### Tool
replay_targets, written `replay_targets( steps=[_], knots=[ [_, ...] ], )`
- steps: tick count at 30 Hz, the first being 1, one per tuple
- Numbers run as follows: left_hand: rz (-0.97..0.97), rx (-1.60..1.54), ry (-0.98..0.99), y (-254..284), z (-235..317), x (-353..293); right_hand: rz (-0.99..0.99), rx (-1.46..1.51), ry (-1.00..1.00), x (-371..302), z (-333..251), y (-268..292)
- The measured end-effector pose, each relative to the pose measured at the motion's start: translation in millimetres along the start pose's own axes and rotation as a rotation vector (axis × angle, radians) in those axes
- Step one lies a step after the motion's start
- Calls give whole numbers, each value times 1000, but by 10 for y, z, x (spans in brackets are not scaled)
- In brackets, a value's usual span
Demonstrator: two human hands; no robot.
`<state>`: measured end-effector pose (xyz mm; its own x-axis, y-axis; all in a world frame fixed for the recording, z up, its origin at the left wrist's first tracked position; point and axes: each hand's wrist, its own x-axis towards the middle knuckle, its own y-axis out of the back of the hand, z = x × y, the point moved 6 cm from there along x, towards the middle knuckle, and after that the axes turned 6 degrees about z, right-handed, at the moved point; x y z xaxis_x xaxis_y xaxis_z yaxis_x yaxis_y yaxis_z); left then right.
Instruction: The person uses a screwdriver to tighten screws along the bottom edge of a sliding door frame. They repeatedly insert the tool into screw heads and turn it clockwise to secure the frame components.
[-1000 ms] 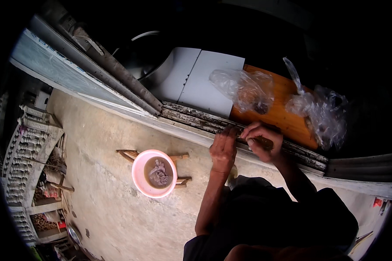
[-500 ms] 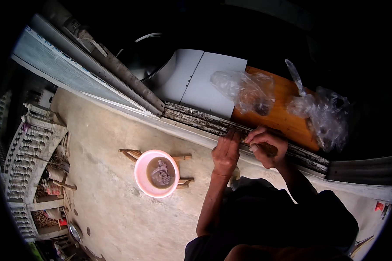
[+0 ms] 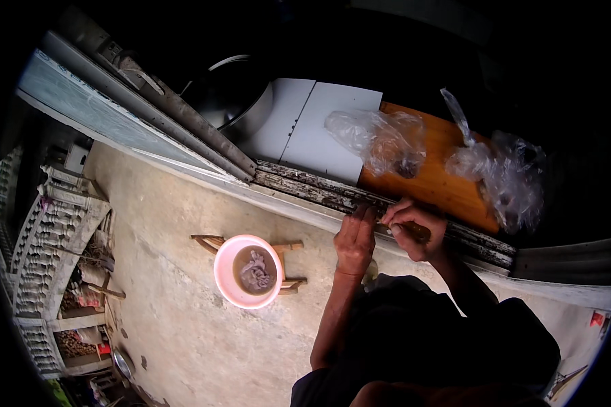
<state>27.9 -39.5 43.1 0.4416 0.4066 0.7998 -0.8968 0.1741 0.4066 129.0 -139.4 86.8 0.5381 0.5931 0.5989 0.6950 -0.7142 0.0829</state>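
Both my hands work close together at the worn, dirt-flecked sliding-window track (image 3: 305,188). My left hand (image 3: 355,239) rests over its near edge with fingers bent and pressed together; the fingertips are hidden. Just to the right, my right hand (image 3: 419,229) is closed in a pinch, its thumb and fingertips pointing toward the left hand. A small, thin thing seems to sit between those fingers, too small to name. Beyond the track are a crumpled clear plastic bag (image 3: 380,139) and a knotted plastic bag (image 3: 506,178) on an orange-brown board (image 3: 436,188).
Left of my forearm, a pink basin (image 3: 225,288) of murky water with a greyish cloth stands on a wooden stool (image 3: 293,283). White panels (image 3: 329,129) and a large metal pot (image 3: 256,112) lie beyond the sill. A balustrade (image 3: 37,271) runs along the far left.
The view has shifted slightly, so the basin and stool appear a little further right. Both hands keep nearly the same place and grip at the track.
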Motion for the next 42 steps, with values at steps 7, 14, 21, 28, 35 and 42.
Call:
replay_targets(
  steps=[7,14,21,28,35,42],
  knots=[
    [-24,-60,-31,57,-241,53,-2,-38,-48,83,0,-127],
    [-42,-111,-59,69,-386,93,73,1,-122,69,61,-230],
    [-54,-231,-35,70,-126,83,-74,-139,-64,103,-207,-33],
    [-84,-218,-49,139,-328,155,-50,-82,-78,221,-140,-209],
    [-67,-188,-83,99,-220,235,80,-76,-49,328,-155,-154],
    [-125,-160,-150,28,-196,102,-24,18,-70,33,68,-21]
  ],
)
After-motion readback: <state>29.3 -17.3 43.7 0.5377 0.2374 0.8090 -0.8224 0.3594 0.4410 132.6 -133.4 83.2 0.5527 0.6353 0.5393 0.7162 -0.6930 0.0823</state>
